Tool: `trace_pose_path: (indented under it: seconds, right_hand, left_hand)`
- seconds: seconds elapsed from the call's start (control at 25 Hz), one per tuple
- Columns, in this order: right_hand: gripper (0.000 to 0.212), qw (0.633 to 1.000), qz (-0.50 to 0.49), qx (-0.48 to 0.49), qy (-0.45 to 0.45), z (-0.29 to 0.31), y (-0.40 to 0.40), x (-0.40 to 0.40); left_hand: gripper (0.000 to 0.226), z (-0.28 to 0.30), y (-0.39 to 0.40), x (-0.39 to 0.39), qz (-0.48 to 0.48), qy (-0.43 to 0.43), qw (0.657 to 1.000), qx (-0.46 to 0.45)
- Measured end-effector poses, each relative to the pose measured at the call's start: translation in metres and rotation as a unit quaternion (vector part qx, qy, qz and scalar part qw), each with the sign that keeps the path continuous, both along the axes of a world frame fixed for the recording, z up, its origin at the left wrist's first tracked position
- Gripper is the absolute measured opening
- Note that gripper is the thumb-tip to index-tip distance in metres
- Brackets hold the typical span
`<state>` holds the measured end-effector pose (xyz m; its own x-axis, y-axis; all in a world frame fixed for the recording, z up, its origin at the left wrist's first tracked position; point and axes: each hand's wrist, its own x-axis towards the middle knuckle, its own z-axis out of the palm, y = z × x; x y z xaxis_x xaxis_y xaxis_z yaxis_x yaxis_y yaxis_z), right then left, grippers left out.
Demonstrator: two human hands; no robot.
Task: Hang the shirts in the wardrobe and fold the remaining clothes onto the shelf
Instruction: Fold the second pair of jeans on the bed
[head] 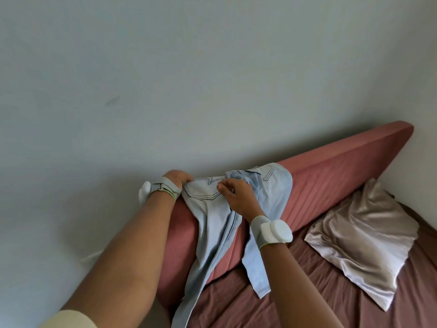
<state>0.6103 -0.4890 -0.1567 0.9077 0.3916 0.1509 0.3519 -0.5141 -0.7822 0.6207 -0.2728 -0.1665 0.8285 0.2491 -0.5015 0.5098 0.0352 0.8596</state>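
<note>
Draping over the top edge of the pink headboard (331, 171), the light blue jeans (212, 221) lie with their waist and back pockets up on the crest while the legs hang down the padded front toward the brown bedsheet (295, 292). Your left hand (177, 178) sits at the left end of the waistband, where the headboard meets the grey wall (165, 67); its fingers curl over the denim edge there and seem to grip it, though the fingertips are hidden behind the cloth. Your right hand (236, 195) lies on the middle of the jeans, just right of the stitched pocket, with thumb and fingers pinching a fold of the fabric. So the garment stretches between both grips, most of it hanging below and between your wrists. One trouser leg falls past your right wrist, ending on the sheet. Each wrist carries a white band with a puck. A shiny beige pillow (364, 237) rests on the bed, well right of the jeans.
</note>
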Motion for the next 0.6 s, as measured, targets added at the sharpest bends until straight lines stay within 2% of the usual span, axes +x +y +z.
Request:
trace_pose_path:
  seconds: [0.04, 0.08, 0.2, 0.24, 0.36, 0.44, 0.48, 0.56, 0.6]
  right_hand:
    - [0.022, 1.000, 0.000, 0.002, 0.015, 0.004, -0.003, -0.002]
    - [0.023, 0.999, 0.000, 0.009, 0.032, 0.010, -0.006, -0.002]
    - [0.033, 0.996, -0.045, 0.073, 0.032, 0.045, -0.018, -0.010]
    - [0.039, 0.991, -0.073, 0.112, 0.017, 0.061, -0.023, -0.009]
    - [0.071, 0.979, -0.098, 0.180, 0.001, 0.124, -0.040, -0.017]
    - [0.089, 0.990, -0.055, 0.128, 0.003, 0.165, -0.057, -0.043]
    - [0.086, 0.996, -0.051, 0.068, -0.015, 0.181, -0.064, -0.053]
    - [0.061, 0.988, -0.130, -0.022, -0.085, 0.205, -0.081, -0.070]
    - [0.047, 0.976, -0.187, -0.021, -0.106, 0.214, -0.099, -0.083]
  left_hand:
    - [0.007, 0.011, -0.005, 0.002, 0.024, -0.020, 0.999, -0.022]
    - [0.007, 0.025, -0.011, 0.005, 0.052, -0.039, 0.997, -0.049]
    - [0.009, 0.069, -0.052, -0.006, 0.132, -0.064, 0.969, -0.201]
    - [0.008, 0.079, -0.066, -0.012, 0.127, -0.103, 0.956, -0.242]
    - [0.029, 0.108, -0.116, -0.045, 0.051, -0.255, 0.919, -0.298]
    - [0.041, 0.129, -0.162, -0.081, -0.042, -0.353, 0.897, -0.261]
    - [0.042, 0.140, -0.182, -0.096, -0.085, -0.379, 0.898, -0.205]
    - [0.040, 0.151, -0.212, -0.119, -0.182, -0.397, 0.894, -0.098]
    - [0.040, 0.151, -0.222, -0.136, -0.248, -0.393, 0.882, -0.085]
